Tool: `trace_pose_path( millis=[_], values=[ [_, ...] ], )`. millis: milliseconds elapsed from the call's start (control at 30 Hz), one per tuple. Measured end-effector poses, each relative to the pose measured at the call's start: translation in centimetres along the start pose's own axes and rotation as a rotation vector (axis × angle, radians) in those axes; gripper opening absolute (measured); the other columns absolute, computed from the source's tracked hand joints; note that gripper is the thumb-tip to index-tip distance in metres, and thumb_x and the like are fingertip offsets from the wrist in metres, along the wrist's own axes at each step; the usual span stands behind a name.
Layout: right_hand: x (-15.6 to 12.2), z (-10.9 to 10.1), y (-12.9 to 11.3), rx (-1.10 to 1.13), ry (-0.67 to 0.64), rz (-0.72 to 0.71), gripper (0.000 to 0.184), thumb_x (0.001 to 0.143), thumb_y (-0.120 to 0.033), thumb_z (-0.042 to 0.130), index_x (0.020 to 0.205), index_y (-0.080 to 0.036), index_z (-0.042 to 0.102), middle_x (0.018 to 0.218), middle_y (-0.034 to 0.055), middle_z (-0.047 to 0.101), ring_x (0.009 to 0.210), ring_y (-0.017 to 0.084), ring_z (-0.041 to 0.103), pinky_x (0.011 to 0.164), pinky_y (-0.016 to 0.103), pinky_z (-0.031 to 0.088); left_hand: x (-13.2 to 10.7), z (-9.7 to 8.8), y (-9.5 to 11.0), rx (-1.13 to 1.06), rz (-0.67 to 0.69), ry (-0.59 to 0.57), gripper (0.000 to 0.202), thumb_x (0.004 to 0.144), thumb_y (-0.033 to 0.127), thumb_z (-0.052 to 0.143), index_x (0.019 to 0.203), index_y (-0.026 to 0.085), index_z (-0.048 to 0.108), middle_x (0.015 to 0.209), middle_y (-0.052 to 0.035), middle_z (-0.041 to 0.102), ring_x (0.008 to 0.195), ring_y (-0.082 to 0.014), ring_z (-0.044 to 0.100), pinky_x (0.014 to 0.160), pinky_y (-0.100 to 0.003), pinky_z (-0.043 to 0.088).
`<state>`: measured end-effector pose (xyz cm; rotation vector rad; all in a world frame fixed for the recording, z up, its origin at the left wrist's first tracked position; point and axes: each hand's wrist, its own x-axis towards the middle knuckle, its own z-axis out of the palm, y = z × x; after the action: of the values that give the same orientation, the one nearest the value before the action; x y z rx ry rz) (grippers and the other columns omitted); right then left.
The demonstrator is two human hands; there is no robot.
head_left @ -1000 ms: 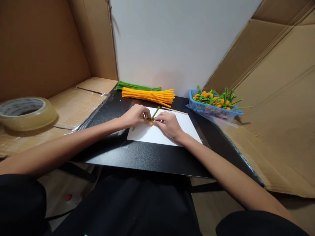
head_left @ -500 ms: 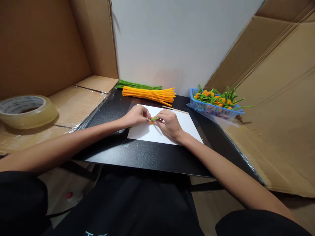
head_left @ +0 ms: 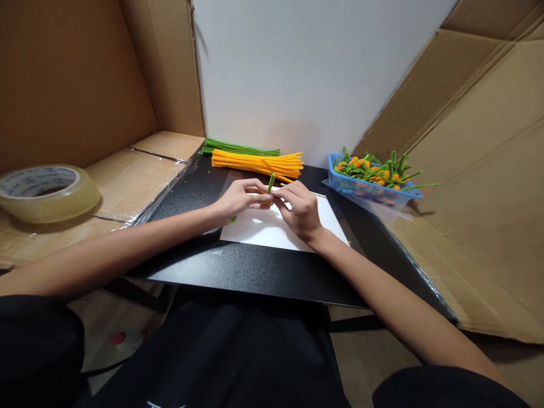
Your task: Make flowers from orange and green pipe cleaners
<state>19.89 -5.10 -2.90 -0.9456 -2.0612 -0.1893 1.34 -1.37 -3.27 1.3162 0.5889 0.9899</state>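
Note:
Above a white sheet of paper (head_left: 267, 231), both my hands meet on a small piece of green and orange pipe cleaner. Its green end (head_left: 271, 182) sticks up between the fingertips, and a little orange shows below, mostly hidden. My left hand (head_left: 241, 199) pinches it from the left, fingers bent. From the right, my right hand (head_left: 301, 211) has thumb and forefinger closed at the same piece. A bit of green (head_left: 233, 220) peeks out under the left hand; whether it belongs to the same piece I cannot tell.
Bundles of orange pipe cleaners (head_left: 255, 163) and green pipe cleaners (head_left: 242, 148) lie at the black table's (head_left: 255, 272) back. A blue basket (head_left: 361, 184) holds green and orange pieces at right. A tape roll (head_left: 80, 195) rests on cardboard at left. A thin stick lies behind the paper's right hand.
The green end has turned from lying sideways to pointing up. My hands have lifted slightly, and the fingers of the left hand have spread out more around the piece.

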Motion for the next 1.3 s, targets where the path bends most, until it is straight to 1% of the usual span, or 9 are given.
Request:
trace_pose_path(
  millis=[233, 367, 533, 700, 800, 967, 1067, 1167, 1300],
  values=[
    [0.3, -0.7, -0.5, 0.020, 0.037, 0.049, 0.017, 0.096, -0.023, 0.059, 0.089, -0.021, 0.074, 0.084, 0.0086, 0.071, 0.080, 0.023, 0.059, 0.076, 0.040, 0.047, 0.2, 0.0, -0.5, -0.128, -0.007, 0.044, 0.032, 0.068, 0.028, 0.091, 0.075, 0.013, 0.063, 0.085, -0.0042, 0.075, 0.086, -0.0168, 0.075, 0.094, -0.041, 0.060],
    [0.5, -0.7, -0.8, 0.096, 0.056, 0.120, 0.013, 0.091, -0.020, 0.063, 0.084, -0.020, 0.073, 0.081, 0.0072, 0.069, 0.078, 0.022, 0.059, 0.072, 0.037, 0.047, 0.1, 0.1, -0.5, -0.064, 0.024, 0.047, 0.037, 0.063, 0.034, 0.093, 0.076, 0.012, 0.066, 0.085, -0.0054, 0.075, 0.083, -0.0171, 0.074, 0.094, -0.042, 0.060],
    [1.1, -0.7, -1.4, 0.417, 0.034, 0.445, 0.012, 0.082, -0.029, 0.072, 0.076, -0.019, 0.071, 0.077, 0.0039, 0.069, 0.072, 0.018, 0.057, 0.068, 0.034, 0.045, -0.7, 0.4, 0.2, 0.308, 0.367, 0.068, 0.035, 0.073, 0.044, 0.084, 0.073, 0.014, 0.066, 0.093, -0.0098, 0.076, 0.089, -0.0197, 0.072, 0.081, -0.035, 0.061],
    [1.7, -1.2, -1.5, 0.927, -0.219, 0.780, 0.031, 0.067, -0.044, 0.083, 0.064, -0.017, 0.066, 0.065, -0.0006, 0.055, 0.063, 0.012, 0.043, 0.062, 0.030, 0.036, -1.4, 0.3, 0.9, 0.730, 0.701, 0.068, 0.024, 0.091, 0.032, 0.067, 0.072, 0.018, 0.067, 0.102, -0.0095, 0.077, 0.091, -0.0156, 0.070, 0.084, -0.030, 0.058],
    [1.7, -1.3, -1.2, 0.967, -0.203, 0.856, 0.031, 0.063, -0.044, 0.085, 0.065, -0.017, 0.069, 0.065, -0.0004, 0.055, 0.063, 0.012, 0.041, 0.060, 0.029, 0.032, -1.4, 0.3, 0.7, 0.693, 0.649, 0.085, 0.019, 0.090, 0.034, 0.069, 0.083, 0.017, 0.070, 0.103, -0.0097, 0.077, 0.091, -0.0158, 0.071, 0.080, -0.028, 0.059],
    [1.5, -0.9, -0.8, 0.793, -0.012, 0.775, 0.035, 0.064, -0.049, 0.083, 0.072, -0.016, 0.074, 0.063, -0.0004, 0.059, 0.060, 0.011, 0.042, 0.057, 0.029, 0.030, -1.1, 0.4, 0.1, 0.481, 0.381, 0.131, 0.036, 0.080, 0.045, 0.080, 0.094, 0.014, 0.071, 0.099, -0.0110, 0.077, 0.089, -0.0198, 0.074, 0.079, -0.032, 0.062],
    [1.5, -0.9, -1.1, 0.758, -0.033, 0.790, 0.036, 0.065, -0.051, 0.082, 0.065, -0.016, 0.070, 0.058, -0.0016, 0.055, 0.058, 0.011, 0.041, 0.056, 0.028, 0.030, -1.3, 0.4, 0.0, 0.529, 0.450, 0.128, 0.030, 0.083, 0.043, 0.076, 0.088, 0.013, 0.072, 0.096, -0.0115, 0.077, 0.088, -0.0195, 0.073, 0.078, -0.032, 0.062],
    [1.4, -1.0, -1.6, 0.802, -0.096, 0.839, 0.039, 0.068, -0.051, 0.080, 0.056, -0.018, 0.062, 0.055, -0.0026, 0.049, 0.057, 0.010, 0.039, 0.056, 0.028, 0.031, -1.6, 0.4, 0.1, 0.718, 0.641, 0.116, 0.019, 0.089, 0.034, 0.070, 0.085, 0.016, 0.072, 0.097, -0.0102, 0.077, 0.089, -0.0175, 0.072, 0.081, -0.031, 0.061],
    [1.2, -1.0, -1.9, 0.858, -0.156, 0.933, 0.032, 0.071, -0.046, 0.076, 0.063, -0.017, 0.065, 0.063, -0.0002, 0.055, 0.061, 0.011, 0.043, 0.058, 0.027, 0.036, -1.7, 0.4, 0.4, 0.860, 0.740, 0.111, 0.014, 0.090, 0.028, 0.066, 0.081, 0.018, 0.070, 0.097, -0.0085, 0.077, 0.089, -0.0162, 0.071, 0.084, -0.031, 0.059]
  ],
)
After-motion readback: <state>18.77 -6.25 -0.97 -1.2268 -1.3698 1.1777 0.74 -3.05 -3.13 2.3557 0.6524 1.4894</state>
